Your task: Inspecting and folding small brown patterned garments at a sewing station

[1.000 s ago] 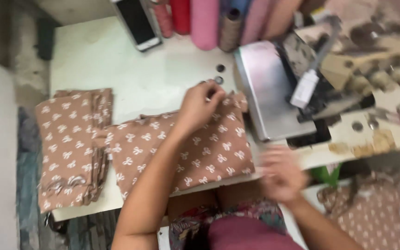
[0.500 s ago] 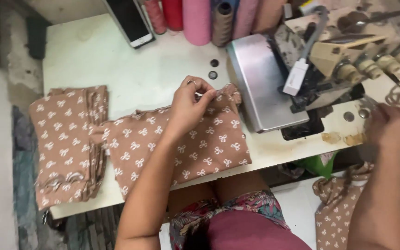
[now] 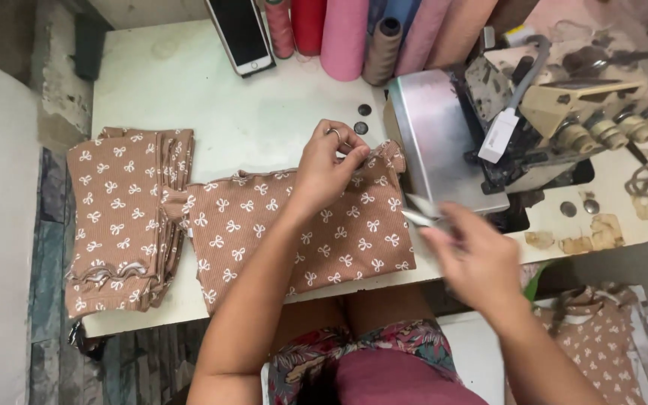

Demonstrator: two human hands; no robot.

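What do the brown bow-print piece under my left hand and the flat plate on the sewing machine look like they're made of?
The bow-print piece looks like a soft ribbed knit fabric, matte: fine parallel ribs and limp folds at the edge pinched by the left hand. The machine plate appears to be bare metal, a brushed silvery surface with a dull sheen, though a painted finish can't be ruled out.

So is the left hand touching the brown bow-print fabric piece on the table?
Touching. The head view shows the left hand pinching the top edge of the brown bow-print fabric piece between its fingertips, with no gap.
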